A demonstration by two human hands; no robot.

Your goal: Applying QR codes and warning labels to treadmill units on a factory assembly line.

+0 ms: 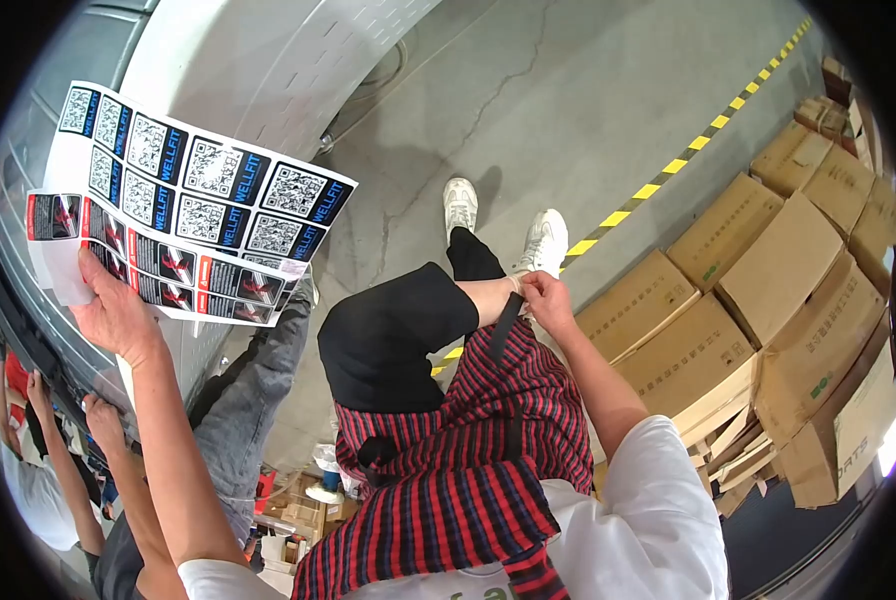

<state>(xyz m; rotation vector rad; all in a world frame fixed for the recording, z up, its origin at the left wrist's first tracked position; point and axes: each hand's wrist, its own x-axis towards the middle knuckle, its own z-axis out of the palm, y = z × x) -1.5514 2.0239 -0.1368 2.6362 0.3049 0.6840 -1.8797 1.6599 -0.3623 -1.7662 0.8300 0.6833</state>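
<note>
My left hand (pixel 118 308) is closed on the edge of printed sticker sheets (pixel 193 190), held up at the left. The upper sheet carries rows of black-and-white square codes with blue lettering. Below it shows a sheet of red, black and grey labels (pixel 163 262). My right hand (pixel 548 300) has its fingers pinched together beside a bare lower leg (pixel 490 298), just behind a white shoe (pixel 543 242). A dark strap (pixel 508 322) hangs next to these fingertips; whether they grip it is hidden. A red-and-black striped apron (pixel 438 515) covers my lap.
A large white curved panel (pixel 268 60) stands at the upper left. Stacked cardboard boxes (pixel 718 330) fill the right, past yellow-and-black floor tape (pixel 658 180). Close on my left are a co-worker's jeans (pixel 253 410) and another person's hand (pixel 105 425).
</note>
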